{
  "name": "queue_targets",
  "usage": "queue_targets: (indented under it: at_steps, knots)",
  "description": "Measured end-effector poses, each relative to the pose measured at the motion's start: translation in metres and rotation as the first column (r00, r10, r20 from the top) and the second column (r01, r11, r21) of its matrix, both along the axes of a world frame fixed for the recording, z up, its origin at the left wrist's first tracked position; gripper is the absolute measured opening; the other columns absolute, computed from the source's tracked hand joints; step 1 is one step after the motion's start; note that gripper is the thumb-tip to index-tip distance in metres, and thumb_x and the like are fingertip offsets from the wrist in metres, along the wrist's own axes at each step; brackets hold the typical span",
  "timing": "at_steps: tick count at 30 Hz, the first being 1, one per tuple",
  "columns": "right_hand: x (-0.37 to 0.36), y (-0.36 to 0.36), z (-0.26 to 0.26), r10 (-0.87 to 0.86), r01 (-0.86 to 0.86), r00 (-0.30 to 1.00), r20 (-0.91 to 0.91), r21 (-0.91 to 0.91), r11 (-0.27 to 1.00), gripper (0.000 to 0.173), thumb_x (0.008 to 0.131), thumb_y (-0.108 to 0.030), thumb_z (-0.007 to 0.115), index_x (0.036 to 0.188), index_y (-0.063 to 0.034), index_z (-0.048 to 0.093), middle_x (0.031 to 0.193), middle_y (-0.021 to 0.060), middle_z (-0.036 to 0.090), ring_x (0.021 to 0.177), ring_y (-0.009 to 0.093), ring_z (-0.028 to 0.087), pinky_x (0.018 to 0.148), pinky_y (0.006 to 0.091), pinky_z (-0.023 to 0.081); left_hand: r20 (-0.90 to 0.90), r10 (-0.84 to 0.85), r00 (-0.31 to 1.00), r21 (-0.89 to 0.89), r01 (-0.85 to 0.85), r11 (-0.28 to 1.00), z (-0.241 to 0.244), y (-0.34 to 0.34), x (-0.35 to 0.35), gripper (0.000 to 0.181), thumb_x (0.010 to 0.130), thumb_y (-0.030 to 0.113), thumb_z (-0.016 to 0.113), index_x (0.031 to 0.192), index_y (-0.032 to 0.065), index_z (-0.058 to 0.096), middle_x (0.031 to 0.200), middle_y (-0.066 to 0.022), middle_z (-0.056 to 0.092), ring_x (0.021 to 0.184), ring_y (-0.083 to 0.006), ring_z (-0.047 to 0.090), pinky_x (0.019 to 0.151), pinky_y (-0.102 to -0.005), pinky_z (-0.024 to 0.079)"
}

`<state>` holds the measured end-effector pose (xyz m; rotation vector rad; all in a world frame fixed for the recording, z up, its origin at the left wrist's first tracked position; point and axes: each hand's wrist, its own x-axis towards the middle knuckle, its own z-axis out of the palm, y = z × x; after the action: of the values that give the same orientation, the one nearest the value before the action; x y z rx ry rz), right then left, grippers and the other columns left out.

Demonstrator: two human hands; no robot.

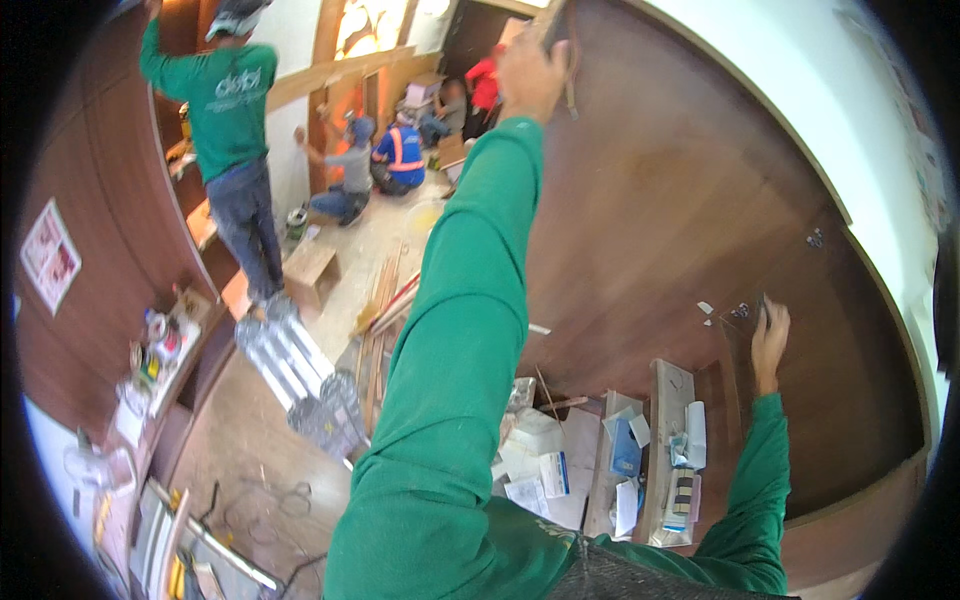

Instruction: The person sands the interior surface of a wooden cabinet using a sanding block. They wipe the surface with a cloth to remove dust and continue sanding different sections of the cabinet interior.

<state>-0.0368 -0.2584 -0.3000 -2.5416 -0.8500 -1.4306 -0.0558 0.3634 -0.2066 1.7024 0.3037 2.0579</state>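
My left hand [534, 79] is raised high against the near edge of a large brown wood panel [645, 195], beside a light wooden strip [549, 21]. Its fingertips are partly hidden, and whether it grips the strip is unclear. A thin narrow piece [573, 103] hangs just beside it. Lower on the right, my right hand [768, 345] pinches a small dark object [763, 313] close to the panel face; its exact kind is too small to tell. Next to it are a cluster of small dark-and-white bits [741, 310] and white scraps [705, 307].
A folded metal ladder platform [300, 367] stands left, with a co-worker [232, 112] in green beyond it. Several people crouch or stand farther back. Timber strips [382, 307] and cables [277, 495] lie on the floor. Below me, shelves [667, 375] hold boxes and rolls.
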Motion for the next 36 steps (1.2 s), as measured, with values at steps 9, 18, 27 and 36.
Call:
queue_targets:
  at_steps: [9,18,27,36]
  knots:
    - [-0.039,0.238,0.205,0.989,-0.197,0.080,-0.125,0.970,0.139,0.038,0.100,-0.022,0.068,0.130,-0.0007,0.059,0.124,0.0108,0.067,0.115,0.021,0.065,0.100,0.0354,0.053,0.014,0.200,0.980,0.020,-0.200,0.980,-0.002,-0.004,0.003,0.044,0.101,0.026,0.058,0.136,-0.0018,0.056,0.110,-0.0218,0.072,0.087,-0.0377,0.071,0.076,-0.0453,0.057]
    - [-0.078,0.371,0.260,0.730,-0.718,0.682,-0.049,0.148,0.680,0.035,0.091,-0.008,0.069,0.125,-0.0053,0.064,0.120,0.0079,0.063,0.107,0.022,0.061,0.088,0.0401,0.050,0.006,0.219,0.976,0.025,-0.220,0.975,-0.004,-0.009,0.005,0.044,0.102,0.025,0.058,0.136,-0.0021,0.056,0.108,-0.0201,0.072,0.085,-0.0355,0.071,0.075,-0.0434,0.057]
    - [-0.028,0.434,0.236,0.278,0.050,0.651,0.706,-0.405,0.913,0.051,0.088,-0.010,0.059,0.139,-0.0027,0.055,0.126,0.0090,0.060,0.116,0.023,0.057,0.090,0.0392,0.046,-0.015,0.161,0.987,0.007,-0.161,0.987,-0.006,-0.009,0.000,0.041,0.101,0.023,0.060,0.134,-0.0011,0.058,0.108,-0.0208,0.072,0.087,-0.0380,0.072,0.074,-0.0461,0.057]
    - [-0.025,0.459,0.227,0.154,0.137,0.669,0.727,-0.324,0.936,0.048,0.093,-0.021,0.059,0.136,-0.0010,0.057,0.127,0.0079,0.063,0.117,0.023,0.059,0.088,0.0433,0.047,0.099,0.186,0.977,0.063,-0.193,0.979,-0.008,0.003,0.001,0.041,0.100,0.021,0.060,0.134,-0.0018,0.058,0.105,-0.0214,0.072,0.083,-0.0376,0.072,0.072,-0.0456,0.057]
